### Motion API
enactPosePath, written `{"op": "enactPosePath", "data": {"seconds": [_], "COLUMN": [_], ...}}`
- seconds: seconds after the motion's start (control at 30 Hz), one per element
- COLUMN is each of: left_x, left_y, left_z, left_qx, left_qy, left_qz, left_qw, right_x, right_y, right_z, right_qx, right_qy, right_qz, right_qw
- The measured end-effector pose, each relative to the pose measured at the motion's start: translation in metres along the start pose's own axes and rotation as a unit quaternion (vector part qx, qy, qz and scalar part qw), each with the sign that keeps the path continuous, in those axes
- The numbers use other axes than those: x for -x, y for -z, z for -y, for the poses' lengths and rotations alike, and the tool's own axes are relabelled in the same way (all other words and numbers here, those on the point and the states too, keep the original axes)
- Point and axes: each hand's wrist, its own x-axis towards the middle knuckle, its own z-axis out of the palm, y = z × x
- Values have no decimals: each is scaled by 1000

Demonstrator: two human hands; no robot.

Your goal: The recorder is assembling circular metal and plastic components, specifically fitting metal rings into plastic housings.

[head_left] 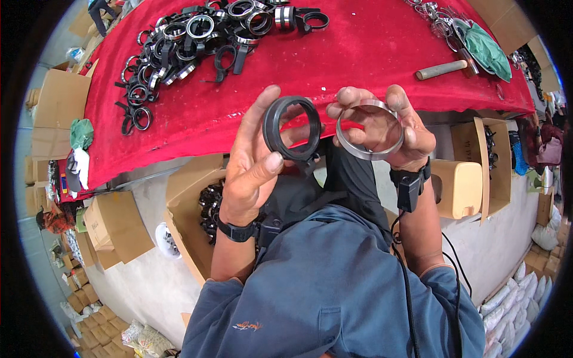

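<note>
My left hand (253, 161) holds a black plastic ring (291, 126) between thumb and fingers, tilted on edge. My right hand (391, 128) grips a shiny metal ring (370, 130) around its rim with the fingertips. The two rings are side by side, a small gap apart, just in front of the near edge of the red-covered table (358, 53). Both wrists wear black bands, and a cable runs down from the right one.
A large pile of black and metal rings (191, 42) lies at the table's far left. A hammer (444, 68) and a green cloth (489, 51) sit at the right. Open cardboard boxes (191, 215) stand below, one holding black rings; more boxes (495, 167) stand right.
</note>
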Motion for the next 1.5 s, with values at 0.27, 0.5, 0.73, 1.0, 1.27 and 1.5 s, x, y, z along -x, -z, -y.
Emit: {"op": "enactPosePath", "data": {"seconds": [0.27,0.5,0.73,1.0,1.27,1.5], "left_x": [5,0,-3,-2,-3,-3], "left_y": [-4,-18,-21,-17,-13,-11], "left_z": [1,-4,-1,6,2,2], "left_qx": [7,-68,-79,-193,-339,-340], "left_qy": [2,-33,-54,-87,-110,-104], "left_qz": [1,-1,2,16,25,20], "left_qw": [1000,997,995,977,934,934], "right_x": [0,4,2,5,2,2], "right_y": [4,-14,-33,-35,-40,-35], "right_z": [-14,-7,-11,-19,-26,-34], "right_qx": [-93,23,162,273,401,387], "right_qy": [71,93,118,138,119,124], "right_qz": [51,-11,-96,-87,-76,-79], "right_qw": [992,995,975,948,905,910]}}
